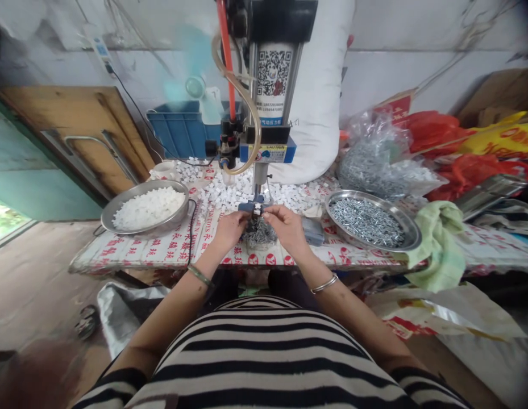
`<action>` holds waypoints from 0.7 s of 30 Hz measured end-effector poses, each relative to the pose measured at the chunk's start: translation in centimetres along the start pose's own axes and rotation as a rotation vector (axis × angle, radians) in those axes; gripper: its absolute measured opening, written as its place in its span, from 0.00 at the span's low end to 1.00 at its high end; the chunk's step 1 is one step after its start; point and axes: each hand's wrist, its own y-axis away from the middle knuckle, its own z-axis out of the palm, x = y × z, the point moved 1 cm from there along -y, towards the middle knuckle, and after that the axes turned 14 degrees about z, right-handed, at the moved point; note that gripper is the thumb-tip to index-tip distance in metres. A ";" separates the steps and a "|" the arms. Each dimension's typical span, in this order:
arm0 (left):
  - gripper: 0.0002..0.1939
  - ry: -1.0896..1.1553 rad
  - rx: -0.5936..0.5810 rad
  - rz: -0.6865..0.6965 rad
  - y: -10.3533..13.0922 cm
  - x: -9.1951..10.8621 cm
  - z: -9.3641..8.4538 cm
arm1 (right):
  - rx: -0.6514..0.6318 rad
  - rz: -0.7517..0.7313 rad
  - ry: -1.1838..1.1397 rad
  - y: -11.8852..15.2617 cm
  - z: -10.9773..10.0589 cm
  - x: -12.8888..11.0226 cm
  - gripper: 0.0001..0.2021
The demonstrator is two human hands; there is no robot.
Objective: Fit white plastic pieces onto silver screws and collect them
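In front of me stands a pneumatic press (270,85), its rod pointing down at a small dark fixture (247,208). A small white plastic piece (258,208) sits at the fixture, under the rod. My left hand (232,228) is at the fixture's left side, fingers closed together; whatever they hold is hidden. From the right, my right hand (286,225) reaches to the white piece with thumb and forefinger pinched; what is between them is too small to make out. Below the fixture, between my hands, lies a heap of small metal pins (261,234).
A steel bowl of white pieces (148,208) stands left, a steel bowl of metal pins (368,221) right. Loose white pieces (229,193) are scattered behind the fixture. A green cloth (438,244) hangs over the table edge. Behind are a blue crate (174,133) and a fan (195,87).
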 end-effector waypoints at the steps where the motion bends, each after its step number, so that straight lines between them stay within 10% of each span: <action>1: 0.10 0.007 0.011 -0.011 0.0 -0.1 0.0 | 0.002 0.014 -0.021 0.0 0.0 0.1 0.11; 7: 0.12 0.483 0.245 -0.077 0.1 -0.1 0.7 | 0.021 0.087 -0.090 0.2 -0.7 0.3 0.11; 15: 0.23 0.635 0.200 -0.166 0.5 1.3 0.6 | 0.060 0.132 -0.196 0.9 -0.6 -0.3 0.10; 21: 0.28 0.371 0.094 0.068 0.7 4.0 0.1 | -0.001 0.056 -0.114 1.1 0.1 -0.1 0.10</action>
